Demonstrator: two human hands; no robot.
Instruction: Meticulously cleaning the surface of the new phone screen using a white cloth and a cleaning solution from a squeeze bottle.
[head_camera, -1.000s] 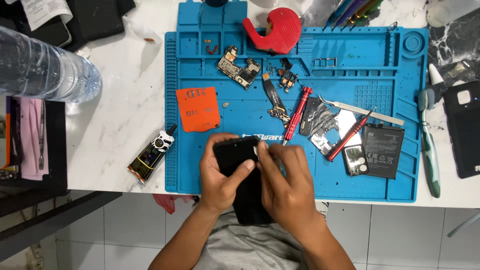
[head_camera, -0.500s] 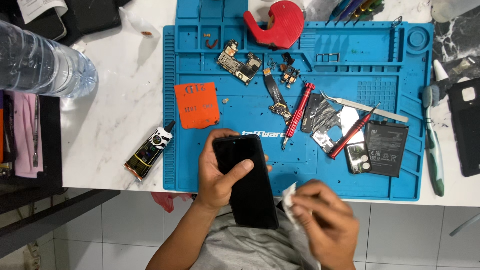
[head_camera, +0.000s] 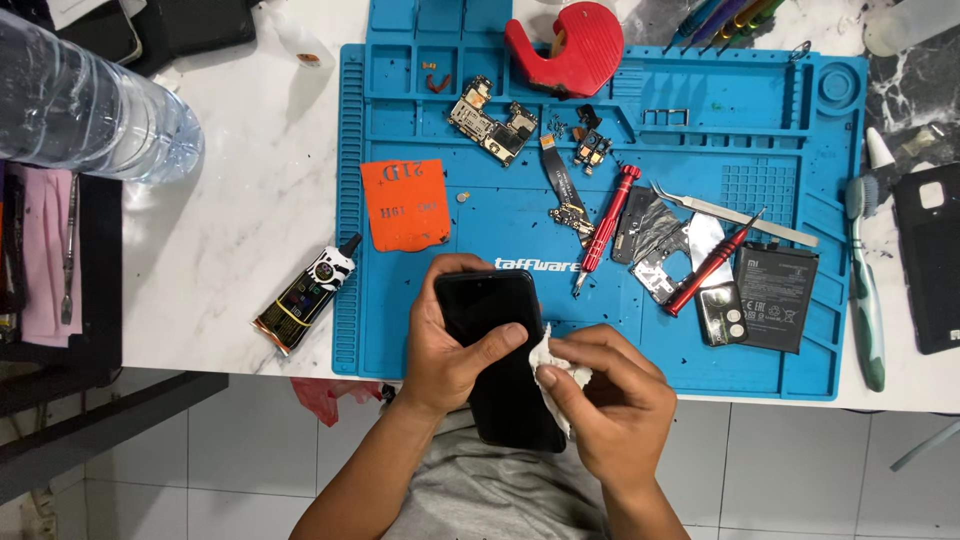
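White marble-patterned tabletop (head_camera: 250, 200) carries a blue silicone repair mat (head_camera: 760, 110) with moulded compartments along its top edge; grey floor tiles show below the table's near edge. Left hand (head_camera: 450, 345) wraps around a black smartphone (head_camera: 495, 345), thumb lying across the dark glass, the phone held over the mat's near edge and reaching past it above the person's lap. Right hand (head_camera: 615, 405) pinches a crumpled white tissue (head_camera: 553, 365) between fingertips, pressed against the phone's right edge. On the mat: orange sticker sheet (head_camera: 405, 205), circuit board (head_camera: 490, 125), red screwdriver (head_camera: 606, 218), second slimmer red screwdriver (head_camera: 712, 265), metal tweezers (head_camera: 735, 215), black battery (head_camera: 775, 297), red tape dispenser (head_camera: 563, 45). Off the mat, left: black glue tube (head_camera: 305, 295) and clear plastic water bottle (head_camera: 85, 110). Right: green-handled toothbrush (head_camera: 865, 290).
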